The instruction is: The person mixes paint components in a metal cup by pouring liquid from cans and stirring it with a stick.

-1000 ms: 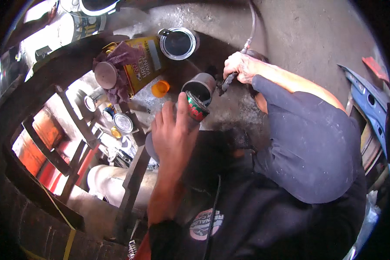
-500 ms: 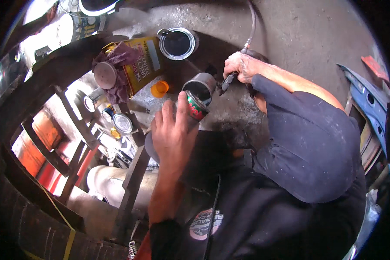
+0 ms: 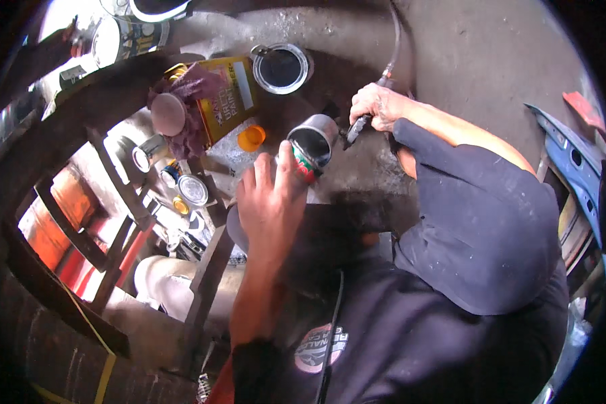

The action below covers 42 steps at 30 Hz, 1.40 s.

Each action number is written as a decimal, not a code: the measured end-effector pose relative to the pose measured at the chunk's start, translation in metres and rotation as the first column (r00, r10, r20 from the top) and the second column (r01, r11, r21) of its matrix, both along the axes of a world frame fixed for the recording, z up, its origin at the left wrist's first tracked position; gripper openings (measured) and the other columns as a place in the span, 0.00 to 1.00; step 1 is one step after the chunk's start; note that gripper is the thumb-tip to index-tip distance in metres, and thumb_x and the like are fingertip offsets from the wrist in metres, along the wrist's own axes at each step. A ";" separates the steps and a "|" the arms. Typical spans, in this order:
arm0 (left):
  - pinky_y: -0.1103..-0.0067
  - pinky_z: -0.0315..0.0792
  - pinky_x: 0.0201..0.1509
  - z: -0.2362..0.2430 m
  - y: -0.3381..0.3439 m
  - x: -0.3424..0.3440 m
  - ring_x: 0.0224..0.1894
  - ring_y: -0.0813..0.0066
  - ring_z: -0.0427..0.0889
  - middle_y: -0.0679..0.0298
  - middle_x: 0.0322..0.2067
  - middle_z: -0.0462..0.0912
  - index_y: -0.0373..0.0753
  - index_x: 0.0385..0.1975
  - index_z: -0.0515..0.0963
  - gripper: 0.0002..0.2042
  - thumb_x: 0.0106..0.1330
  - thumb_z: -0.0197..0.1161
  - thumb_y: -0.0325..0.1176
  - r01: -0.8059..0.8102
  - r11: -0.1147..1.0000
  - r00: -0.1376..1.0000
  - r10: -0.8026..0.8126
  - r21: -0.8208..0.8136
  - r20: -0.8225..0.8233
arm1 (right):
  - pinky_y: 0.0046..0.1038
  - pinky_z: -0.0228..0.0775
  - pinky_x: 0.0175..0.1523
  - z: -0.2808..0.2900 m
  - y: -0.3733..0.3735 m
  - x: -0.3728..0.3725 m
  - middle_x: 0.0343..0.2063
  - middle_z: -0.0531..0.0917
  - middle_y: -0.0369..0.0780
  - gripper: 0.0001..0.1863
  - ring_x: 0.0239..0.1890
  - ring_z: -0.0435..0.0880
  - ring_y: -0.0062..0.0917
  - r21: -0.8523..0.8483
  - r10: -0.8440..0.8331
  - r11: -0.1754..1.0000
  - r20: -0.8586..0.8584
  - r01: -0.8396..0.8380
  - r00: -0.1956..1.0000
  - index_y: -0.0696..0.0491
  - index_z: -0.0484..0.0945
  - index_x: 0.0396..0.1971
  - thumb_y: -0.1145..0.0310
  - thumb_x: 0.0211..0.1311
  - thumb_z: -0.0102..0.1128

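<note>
My left hand (image 3: 271, 202) is closed round a small can (image 3: 306, 166) with a green and red label, most of it hidden behind the fingers. The can lies against the near rim of a silver metal cup (image 3: 324, 125), whose open mouth shows dark inside. Whether the two touch I cannot tell. My right hand (image 3: 374, 106) grips a dark handled tool (image 3: 357, 129) joined to an air hose (image 3: 395, 40), seemingly a spray gun. The tool's tip is close beside the cup's right side; any joint between them is unclear.
Left of the cup are an orange cap (image 3: 252, 138), a yellow rectangular tin (image 3: 226, 94) and a purple rag (image 3: 198, 84). Behind is an open can of dark liquid (image 3: 279, 69). A dark frame (image 3: 205, 296) spans the left; a blue panel (image 3: 572, 158) stands right.
The view has shifted slightly. The small can has turned in my left hand, so less of its label shows and more of the cup's mouth is visible. My right hand keeps its grip.
</note>
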<state>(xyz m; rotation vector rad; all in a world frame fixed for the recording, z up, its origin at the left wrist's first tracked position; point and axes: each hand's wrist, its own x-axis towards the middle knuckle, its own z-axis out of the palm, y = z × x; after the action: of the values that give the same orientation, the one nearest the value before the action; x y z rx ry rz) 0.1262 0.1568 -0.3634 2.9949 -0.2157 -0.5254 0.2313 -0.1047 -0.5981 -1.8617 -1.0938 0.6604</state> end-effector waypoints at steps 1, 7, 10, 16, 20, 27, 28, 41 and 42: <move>0.62 0.74 0.59 -0.001 0.000 0.000 0.55 0.53 0.79 0.55 0.58 0.77 0.47 0.71 0.71 0.47 0.43 0.83 0.34 0.015 1.000 1.000 -0.015 -0.004 0.011 | 0.41 0.78 0.43 0.000 0.001 -0.003 0.28 0.84 0.38 0.22 0.39 0.86 0.39 0.023 -0.036 0.999 0.021 0.036 0.999 0.47 0.87 0.32 0.82 0.31 0.63; 0.62 0.73 0.60 -0.003 0.002 -0.002 0.56 0.53 0.79 0.55 0.59 0.77 0.48 0.72 0.70 0.47 0.45 0.83 0.36 -0.004 0.999 0.999 0.005 -0.033 0.032 | 0.41 0.78 0.43 0.002 0.002 -0.006 0.28 0.84 0.38 0.22 0.39 0.86 0.39 -0.007 -0.014 1.000 0.019 0.014 1.000 0.47 0.87 0.32 0.83 0.31 0.63; 0.61 0.73 0.60 -0.005 0.001 -0.002 0.56 0.54 0.79 0.56 0.58 0.77 0.49 0.72 0.70 0.47 0.46 0.83 0.37 0.004 1.000 1.000 -0.003 -0.030 0.018 | 0.41 0.78 0.43 0.004 0.002 -0.006 0.28 0.84 0.38 0.22 0.39 0.86 0.39 -0.013 -0.018 1.000 0.011 0.019 1.000 0.47 0.87 0.32 0.83 0.31 0.63; 0.61 0.74 0.59 -0.006 0.001 -0.001 0.56 0.54 0.79 0.56 0.59 0.77 0.49 0.72 0.70 0.46 0.47 0.82 0.37 -0.005 1.000 1.000 0.005 -0.023 0.010 | 0.41 0.78 0.43 0.006 0.000 -0.004 0.28 0.84 0.38 0.22 0.39 0.86 0.39 -0.020 -0.020 1.000 0.010 0.020 1.000 0.47 0.87 0.32 0.83 0.31 0.63; 0.61 0.73 0.60 -0.008 0.001 -0.001 0.56 0.53 0.79 0.55 0.59 0.77 0.49 0.72 0.70 0.46 0.47 0.83 0.36 -0.002 0.999 0.999 0.003 -0.040 0.040 | 0.41 0.78 0.43 0.006 0.000 -0.001 0.28 0.85 0.38 0.22 0.39 0.86 0.39 -0.025 -0.027 0.999 0.015 0.027 1.000 0.47 0.87 0.32 0.83 0.31 0.63; 0.61 0.73 0.60 -0.008 0.001 0.000 0.56 0.53 0.79 0.56 0.59 0.77 0.49 0.72 0.71 0.47 0.45 0.83 0.35 -0.031 0.998 0.999 0.032 -0.053 0.011 | 0.41 0.78 0.44 0.005 -0.002 -0.004 0.29 0.85 0.38 0.23 0.39 0.86 0.39 -0.037 -0.014 0.999 0.014 0.014 1.000 0.47 0.87 0.33 0.83 0.32 0.63; 0.61 0.73 0.60 -0.008 0.001 -0.001 0.56 0.53 0.79 0.56 0.59 0.77 0.49 0.71 0.71 0.47 0.44 0.83 0.35 -0.034 0.998 0.999 0.035 -0.054 0.015 | 0.41 0.78 0.44 0.004 -0.002 -0.004 0.29 0.85 0.38 0.23 0.39 0.86 0.39 -0.035 -0.019 0.999 0.013 0.019 1.000 0.47 0.87 0.33 0.83 0.32 0.63; 0.59 0.74 0.60 -0.019 0.009 -0.011 0.57 0.52 0.79 0.56 0.59 0.77 0.49 0.71 0.72 0.46 0.44 0.82 0.34 -0.031 0.995 0.999 0.034 -0.099 0.030 | 0.42 0.77 0.43 -0.003 -0.002 -0.003 0.29 0.85 0.38 0.23 0.39 0.86 0.38 -0.031 -0.026 0.999 0.020 0.026 0.999 0.47 0.87 0.34 0.84 0.31 0.63; 0.59 0.74 0.60 -0.018 0.009 -0.012 0.57 0.52 0.79 0.55 0.59 0.77 0.49 0.71 0.72 0.46 0.44 0.82 0.33 -0.038 0.995 0.998 0.042 -0.096 0.037 | 0.42 0.77 0.43 -0.003 -0.001 -0.005 0.29 0.85 0.38 0.23 0.39 0.86 0.38 -0.032 -0.019 0.999 0.023 0.020 1.000 0.47 0.87 0.34 0.84 0.31 0.63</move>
<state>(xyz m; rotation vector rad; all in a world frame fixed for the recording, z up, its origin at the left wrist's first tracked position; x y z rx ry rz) 0.1144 0.1657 -0.3812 2.9118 -0.1780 -0.4403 0.2261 -0.1062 -0.6013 -1.9093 -1.0844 0.6505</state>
